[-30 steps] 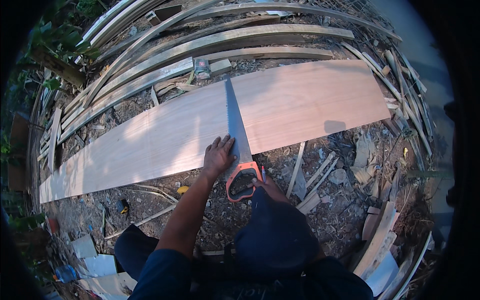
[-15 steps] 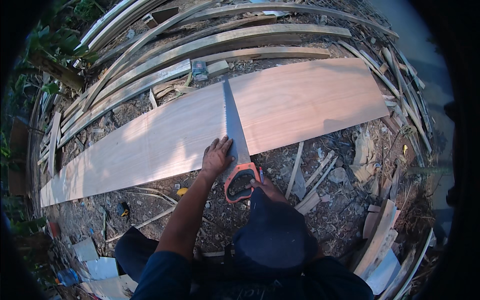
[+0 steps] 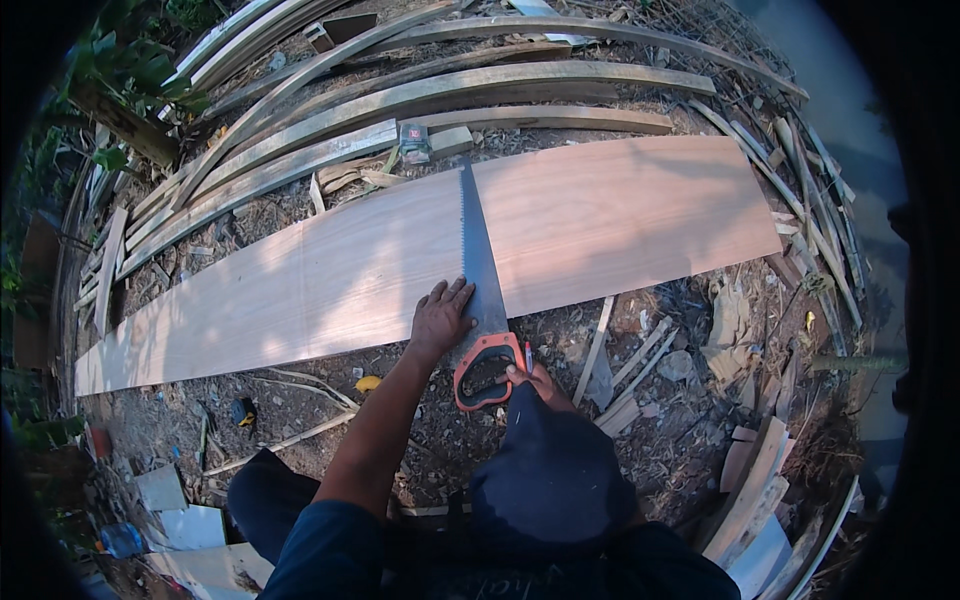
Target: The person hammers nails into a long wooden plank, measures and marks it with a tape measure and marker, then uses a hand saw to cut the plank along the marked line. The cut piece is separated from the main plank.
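A long, pale plywood sheet point(image 3: 610, 220) lies on the ground before me. Across its middle a hand saw point(image 3: 487, 270) rests flat, its teeth facing left and its orange-and-black handle point(image 3: 484, 372) past the sheet's near edge. My left hand point(image 3: 443, 318) lies with fingers stretched out on the sheet against the toothed side, its thumb at the blade. At the right side of the handle is my right hand point(image 3: 541, 380), closed around a slim pen point(image 3: 528, 354) that stands up from it. My raised knee point(image 3: 550, 480) covers part of that hand.
Long timber beams point(image 3: 500, 82) lie beyond the sheet, with a small green box point(image 3: 414, 143) by them. Nearer me are a yellow object point(image 3: 368, 383), a black-and-yellow tape measure point(image 3: 243, 411) and wood strips point(image 3: 640, 365). Scrap boards point(image 3: 755, 490) are at the right.
The whole view has shifted slightly, with the sheet and saw a little lower at the right. A bit more of my right hand shows. My left hand keeps its place beside the blade.
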`<state>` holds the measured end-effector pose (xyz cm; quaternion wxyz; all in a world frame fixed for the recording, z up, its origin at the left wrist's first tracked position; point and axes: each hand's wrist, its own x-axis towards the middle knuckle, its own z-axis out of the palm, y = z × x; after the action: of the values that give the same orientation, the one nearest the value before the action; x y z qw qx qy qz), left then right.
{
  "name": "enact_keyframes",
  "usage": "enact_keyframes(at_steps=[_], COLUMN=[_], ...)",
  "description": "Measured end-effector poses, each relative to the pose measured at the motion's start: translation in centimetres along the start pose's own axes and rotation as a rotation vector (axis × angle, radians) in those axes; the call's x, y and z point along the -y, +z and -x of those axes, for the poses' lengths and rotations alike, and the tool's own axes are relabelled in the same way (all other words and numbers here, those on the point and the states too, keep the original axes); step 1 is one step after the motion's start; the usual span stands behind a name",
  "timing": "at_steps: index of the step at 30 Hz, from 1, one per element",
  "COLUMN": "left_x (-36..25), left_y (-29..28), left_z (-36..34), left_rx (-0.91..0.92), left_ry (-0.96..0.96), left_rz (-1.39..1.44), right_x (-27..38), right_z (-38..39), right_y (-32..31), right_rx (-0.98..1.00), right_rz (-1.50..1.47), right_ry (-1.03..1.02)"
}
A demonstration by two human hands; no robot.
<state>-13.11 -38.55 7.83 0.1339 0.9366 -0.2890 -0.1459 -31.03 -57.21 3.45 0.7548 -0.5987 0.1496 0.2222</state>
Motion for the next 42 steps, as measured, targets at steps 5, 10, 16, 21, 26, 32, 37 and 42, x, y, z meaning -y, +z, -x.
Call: enact_keyframes(at_steps=[5,10,16,21,26,32,37,42], left_x=[0.0,0.1,0.1,0.0,0.0,0.1,0.1,0.1], left_y=[0.2,0.3,0.3,0.1,0.0,0.3,0.4,0.2], left_z=[0.1,0.1,0.1,0.0,0.0,0.0,0.1,0.1], left_rx=[-0.024,-0.029,-0.02,0.012,0.009,-0.026,-0.046,-0.025], left_ry=[0.002,0.014,0.011,-0.01,0.003,0.011,0.017,0.008], left_rz=[0.002,-0.01,-0.008,-0.013,-0.007,0.0,0.007,-0.013], right_x=[-0.8,-2.0,-2.3,-1.1,-0.6,-1.8,-2.1,-1.3], right_z=[-0.3,-0.9,-1.3,-0.7,-0.4,-1.1,-1.1,-0.5], right_y=[-0.1,-0.1,-0.1,0.3,0.2,0.1,0.3,0.1], right_rx=[-0.073,-0.122,-0.09,-0.083,-0.084,-0.043,-0.073,-0.028], right_rz=[0.017,-0.016,-0.054,-0.16,-0.106,-0.154,-0.181,-0.204], right_ry=[-0.033,-0.068,-0.107,-0.061,-0.057,-0.125,-0.109,-0.076])
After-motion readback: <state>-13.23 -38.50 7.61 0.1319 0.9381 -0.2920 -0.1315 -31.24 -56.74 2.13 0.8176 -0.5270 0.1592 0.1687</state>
